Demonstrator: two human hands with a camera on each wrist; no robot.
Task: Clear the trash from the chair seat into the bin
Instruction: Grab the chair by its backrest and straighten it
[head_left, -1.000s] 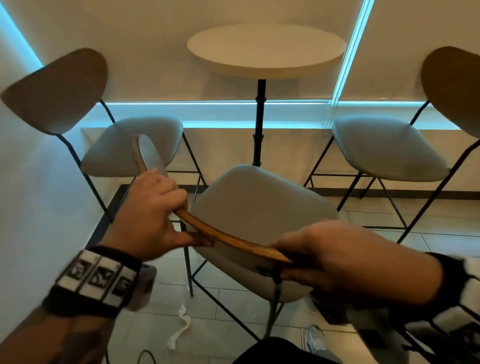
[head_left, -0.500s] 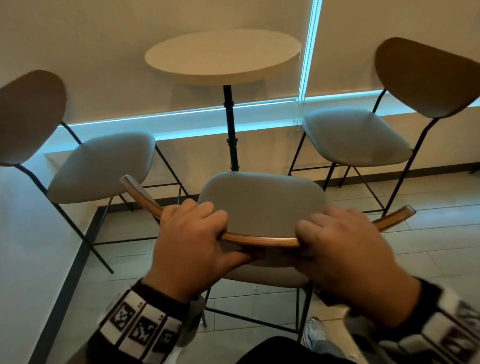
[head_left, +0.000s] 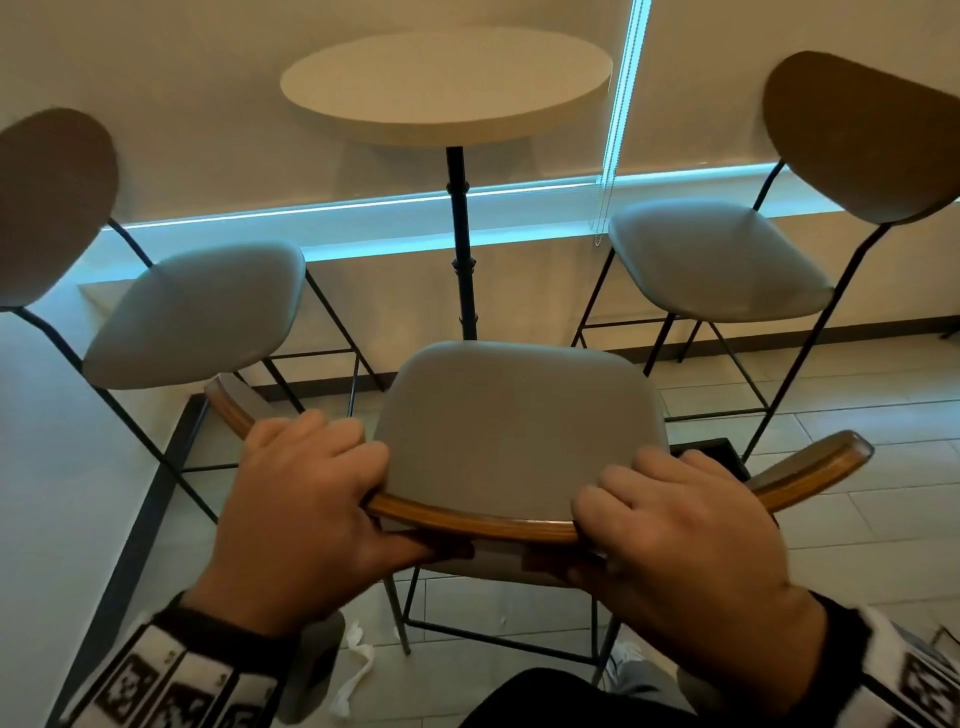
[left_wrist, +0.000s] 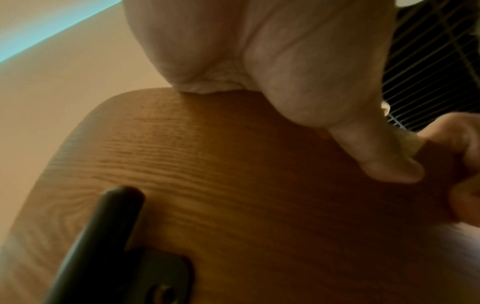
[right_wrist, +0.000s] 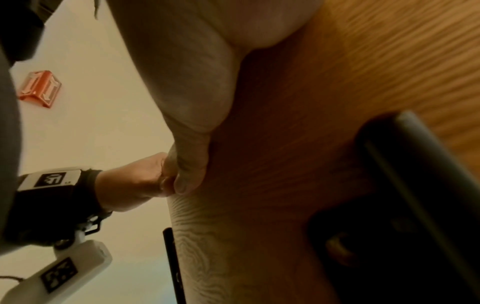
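A chair with a grey seat (head_left: 519, 415) and a curved wooden backrest (head_left: 467, 522) stands right in front of me. My left hand (head_left: 306, 499) grips the backrest's left half, fingers over the top edge, thumb (left_wrist: 374, 156) on its rear face. My right hand (head_left: 680, 535) grips the right half the same way, thumb (right_wrist: 187, 174) on the wood. No trash shows on the seat. A crumpled white tissue (head_left: 356, 670) lies on the floor under the chair's left side. No bin is in view.
A round table (head_left: 447, 83) on a black post stands beyond the chair. Two like chairs flank it, seats at left (head_left: 197, 312) and right (head_left: 711, 260). A wall runs along the left. A dark flat object (head_left: 711, 452) lies on the tiled floor at right.
The chair has swung round from slanted to square in front of me, with both hands still gripping the backrest. The view has panned and the right end of the backrest has come into sight.
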